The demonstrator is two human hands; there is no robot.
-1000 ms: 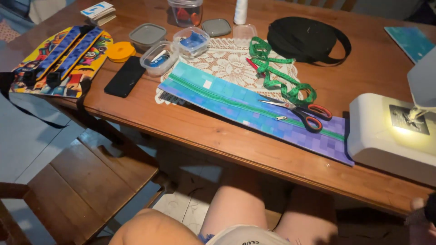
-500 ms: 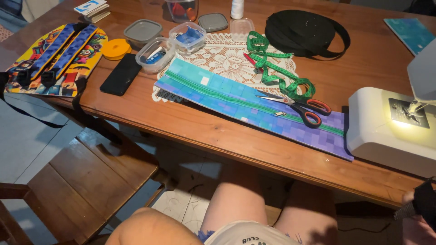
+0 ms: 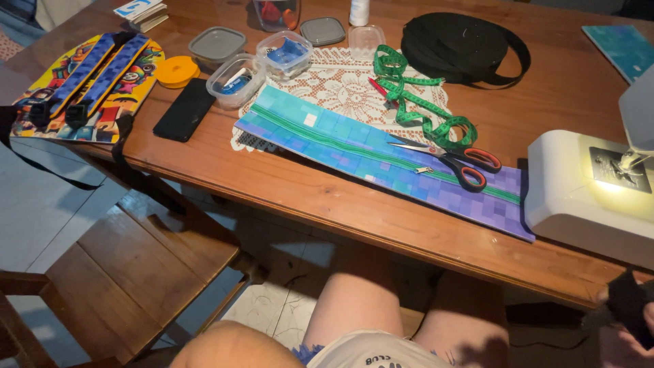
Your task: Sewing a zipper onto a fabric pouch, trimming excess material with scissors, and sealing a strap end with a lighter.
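Right hand [image 3: 630,327] at the table's [image 3: 286,184] near right corner grips a black strap [image 3: 623,303]. Left hand not visible. White sewing machine [image 3: 579,197] stands just beyond.

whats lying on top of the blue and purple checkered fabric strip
Red-handled scissors lie on the blue and purple checkered fabric strip, beside its green zipper. The table beneath is covered.

bare knees, light shirt hem with dark lettering, frayed blue shorts edge
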